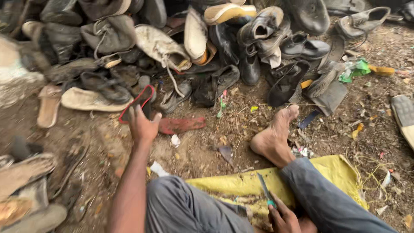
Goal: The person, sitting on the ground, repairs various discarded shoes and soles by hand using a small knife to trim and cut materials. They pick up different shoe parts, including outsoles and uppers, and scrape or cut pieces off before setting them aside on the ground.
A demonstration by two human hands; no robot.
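1. The left hand [142,125] reaches out over the dirt ground [198,151], its grip pinching the near end of a black sole with a red rim [139,102].
2. That sole lies at the front edge of the shoe pile [194,39].
3. The right hand [282,220] is low by the lap, its grip closed around a green-handled knife [265,190].
4. The knife's blade points up over the yellow cloth [241,183], near the bare foot [274,138].
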